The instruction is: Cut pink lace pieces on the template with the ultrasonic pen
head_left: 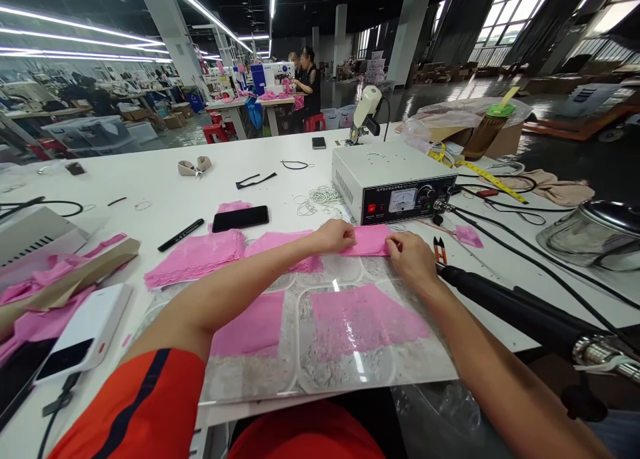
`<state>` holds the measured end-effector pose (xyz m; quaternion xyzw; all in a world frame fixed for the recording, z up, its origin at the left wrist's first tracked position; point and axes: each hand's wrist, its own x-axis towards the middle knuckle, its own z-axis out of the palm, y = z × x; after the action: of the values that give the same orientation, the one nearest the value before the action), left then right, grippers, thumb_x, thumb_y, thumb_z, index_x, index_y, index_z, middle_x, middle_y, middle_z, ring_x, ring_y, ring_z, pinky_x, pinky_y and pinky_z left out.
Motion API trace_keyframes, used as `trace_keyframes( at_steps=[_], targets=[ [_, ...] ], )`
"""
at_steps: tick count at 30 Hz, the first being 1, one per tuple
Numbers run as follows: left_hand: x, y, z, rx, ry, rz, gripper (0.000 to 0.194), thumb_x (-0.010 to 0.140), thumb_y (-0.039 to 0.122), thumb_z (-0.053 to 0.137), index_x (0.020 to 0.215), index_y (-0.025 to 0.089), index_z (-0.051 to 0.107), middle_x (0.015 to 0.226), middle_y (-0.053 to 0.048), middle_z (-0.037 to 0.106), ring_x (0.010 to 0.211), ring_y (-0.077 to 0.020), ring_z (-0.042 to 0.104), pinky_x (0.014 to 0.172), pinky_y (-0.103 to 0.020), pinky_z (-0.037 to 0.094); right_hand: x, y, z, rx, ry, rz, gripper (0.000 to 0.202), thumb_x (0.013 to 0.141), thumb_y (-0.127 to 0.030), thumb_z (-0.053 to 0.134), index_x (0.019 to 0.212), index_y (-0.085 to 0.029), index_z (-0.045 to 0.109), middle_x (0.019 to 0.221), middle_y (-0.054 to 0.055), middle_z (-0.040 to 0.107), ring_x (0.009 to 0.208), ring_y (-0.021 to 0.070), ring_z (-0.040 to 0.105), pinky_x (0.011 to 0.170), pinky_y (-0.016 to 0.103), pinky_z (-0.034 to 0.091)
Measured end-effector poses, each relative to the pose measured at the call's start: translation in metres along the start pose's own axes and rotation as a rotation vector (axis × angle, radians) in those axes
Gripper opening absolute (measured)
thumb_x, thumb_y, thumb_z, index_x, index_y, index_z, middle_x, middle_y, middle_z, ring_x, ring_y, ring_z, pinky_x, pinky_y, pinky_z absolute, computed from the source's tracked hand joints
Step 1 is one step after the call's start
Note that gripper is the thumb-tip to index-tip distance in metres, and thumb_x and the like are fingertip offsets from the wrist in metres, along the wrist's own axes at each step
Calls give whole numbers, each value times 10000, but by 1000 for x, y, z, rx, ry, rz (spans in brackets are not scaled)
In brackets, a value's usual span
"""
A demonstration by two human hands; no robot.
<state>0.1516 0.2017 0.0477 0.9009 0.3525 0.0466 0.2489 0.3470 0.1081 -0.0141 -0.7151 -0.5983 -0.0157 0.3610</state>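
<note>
A pink fabric piece (369, 240) is stretched between my two hands, just in front of a grey control box (395, 179). My left hand (334, 237) pinches its left end, and my right hand (413, 259) pinches the right end. Beneath my arms lies a clear patterned plastic mat (345, 372). One pink panel (365, 319) and another pink panel (250, 325) lie at the mat, nearer my body. To the left of my left hand sits a stack of pink fabric (200, 255), with further pink pieces (280, 245) beside it, partly hidden by my forearm.
A black phone (241, 219) and a marker (181, 235) lie by the stack. At right are a black-handled tool (510, 305) with cables, small orange snips (440, 251) and a glass jar (595, 235). A white power bank (85, 332) lies at left. People sit at sewing machines beyond.
</note>
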Motion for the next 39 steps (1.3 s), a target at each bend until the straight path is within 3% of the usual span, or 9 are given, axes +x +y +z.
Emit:
trace_keyframes(
  at_steps=[6,11,16,22,24,27,30,39],
  targets=[
    [19,29,14,-30,112,31,525,784,301,788,1263,152,633,1049,-69,691,1074,-260,624,939,-352,479,5,0,3,108,55,-35,218,830,-336,476,764,-215,644,837,90,686,820,238,585,765,372,449],
    [33,37,20,-154,97,4,185,919,288,663,1018,136,694,989,-48,691,1004,-216,649,927,-386,515,5,-5,0,197,51,-36,283,851,-402,470,832,-197,664,827,85,709,743,218,612,730,358,480],
    [26,12,2,-335,77,-84,320,963,384,615,1161,133,629,1156,-71,647,1008,-217,651,864,-399,571,4,-7,-1,259,31,-5,305,842,-398,469,876,-188,688,837,82,728,731,212,643,712,349,495],
    [14,-29,-25,-524,84,-189,336,975,369,602,1224,144,593,1178,-90,633,992,-196,652,844,-392,580,5,-6,4,325,6,-1,228,768,-340,519,803,-210,703,800,62,737,692,201,631,715,361,510],
    [12,-36,-29,-572,84,-202,298,975,365,604,1165,136,610,1097,-69,649,913,-169,656,788,-352,582,4,-8,5,347,6,-7,226,772,-343,523,794,-214,706,816,61,740,710,200,635,724,361,513],
    [11,-35,-30,-639,74,-182,211,954,307,628,878,110,637,771,0,615,657,-96,581,634,-244,515,3,-14,4,382,-3,-24,230,788,-371,552,807,-212,716,825,63,734,729,198,642,715,350,516],
    [10,-24,-29,-707,58,-127,351,905,281,655,609,127,546,538,50,474,514,-58,448,558,-210,406,1,-21,1,413,-16,-42,245,799,-407,592,840,-206,726,819,64,723,729,194,640,705,343,520],
    [-9,11,-38,-814,-28,-50,468,800,394,719,509,159,437,503,60,392,495,-52,328,507,-211,267,-4,-41,-14,541,-45,-33,358,778,-466,687,1021,-207,730,935,68,715,783,184,629,695,320,524]
  ],
)
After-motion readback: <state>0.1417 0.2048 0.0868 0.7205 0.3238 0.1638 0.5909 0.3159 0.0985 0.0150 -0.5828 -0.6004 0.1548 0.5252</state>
